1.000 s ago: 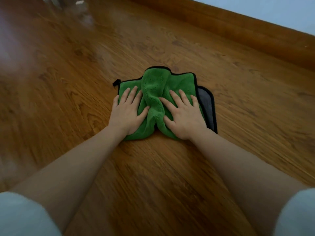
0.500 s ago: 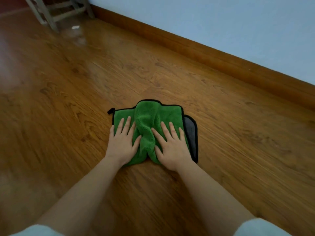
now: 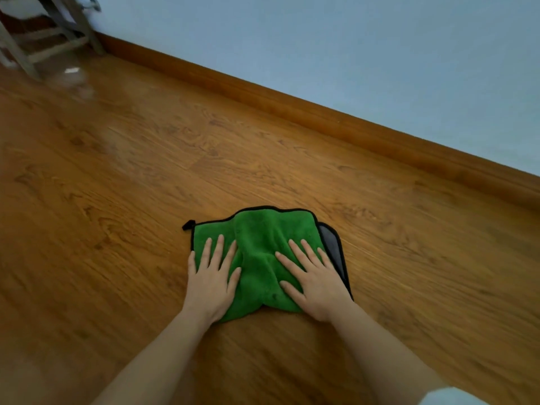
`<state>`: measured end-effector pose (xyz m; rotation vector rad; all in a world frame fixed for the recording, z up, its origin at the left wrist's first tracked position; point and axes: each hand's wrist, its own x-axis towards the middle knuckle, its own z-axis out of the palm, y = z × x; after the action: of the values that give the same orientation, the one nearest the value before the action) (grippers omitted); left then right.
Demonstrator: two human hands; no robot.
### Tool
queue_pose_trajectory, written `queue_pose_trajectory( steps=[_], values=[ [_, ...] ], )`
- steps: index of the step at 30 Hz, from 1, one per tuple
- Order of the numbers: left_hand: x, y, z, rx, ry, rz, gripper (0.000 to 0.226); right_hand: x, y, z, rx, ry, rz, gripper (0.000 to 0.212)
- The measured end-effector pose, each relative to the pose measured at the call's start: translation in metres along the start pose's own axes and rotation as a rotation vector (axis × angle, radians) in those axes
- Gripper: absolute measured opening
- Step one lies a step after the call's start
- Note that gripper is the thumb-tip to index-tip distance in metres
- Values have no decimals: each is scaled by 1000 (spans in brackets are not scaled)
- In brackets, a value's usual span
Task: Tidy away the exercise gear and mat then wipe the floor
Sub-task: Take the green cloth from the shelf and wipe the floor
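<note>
I see the cloth [image 3: 263, 247] lying on the floor [image 3: 117, 185] straight ahead of me, my left hand [image 3: 211, 283] flat on its left part and my right hand [image 3: 314, 283] flat on its right part, a raised fold between them. Behind it runs the skirting board [image 3: 350, 127] under the wall [image 3: 350, 54]; a chair [image 3: 43, 33] stands far left.

Soft, even, rather dim light fills the room, casting only faint shadows under the forearms. A pale glare patch shines on the floor [image 3: 76, 80] at far left. Edges are smeared with blur, and the skirting board [image 3: 321, 112] tilts from wide-angle distortion.
</note>
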<state>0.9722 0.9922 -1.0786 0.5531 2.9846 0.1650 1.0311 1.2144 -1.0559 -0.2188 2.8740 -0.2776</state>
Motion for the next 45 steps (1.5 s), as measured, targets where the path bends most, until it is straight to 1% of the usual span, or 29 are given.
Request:
queue_pose_trajectory(
  steps=[3, 6, 9, 10, 12, 13, 16, 19, 21, 24, 26, 29, 32, 36, 41, 45],
  values=[
    [7, 43, 4, 12, -40, 73, 83, -35, 33, -3, -9, -11, 86, 64],
    [15, 88, 8, 54, -53, 179, 74, -72, 67, -2, -24, -9, 179, 66],
    [23, 141, 11, 61, -86, 314, 80, -113, 106, 0, -38, -7, 286, 71],
    [25, 163, 12, 58, -93, 356, 78, -128, 119, 1, -41, -11, 331, 75],
    [25, 209, 13, 69, -127, 418, 63, -159, 143, 2, -35, 0, 438, 81],
    [22, 237, 16, 55, -141, 448, 58, -179, 155, 2, -23, 11, 508, 80],
    [6, 305, 22, 1, -161, 533, 57, -225, 180, 8, -4, 26, 708, 63],
    [-24, 359, 33, 1, -197, 616, 58, -273, 195, 18, -27, 34, 875, 63],
    [-37, 374, 37, 20, -193, 630, 58, -291, 200, 22, -15, 20, 926, 62],
    [-37, 373, 38, 28, -174, 655, 58, -290, 200, 22, -26, 1, 932, 63],
    [-34, 367, 38, 17, -167, 667, 57, -283, 197, 23, -55, 4, 909, 68],
    [-34, 358, 35, -9, -170, 647, 56, -276, 196, 22, -116, -10, 813, 77],
    [-25, 332, 30, -11, -163, 612, 56, -260, 191, 15, -141, -53, 696, 83],
    [-3, 266, 22, 37, -123, 519, 56, -205, 162, 10, -128, -45, 563, 79],
    [13, 167, 7, 103, -120, 363, 55, -123, 106, 7, -108, -12, 416, 70],
    [3, 92, -2, 75, -103, 216, 54, -73, 56, 5, -80, -18, 260, 72]
  ],
)
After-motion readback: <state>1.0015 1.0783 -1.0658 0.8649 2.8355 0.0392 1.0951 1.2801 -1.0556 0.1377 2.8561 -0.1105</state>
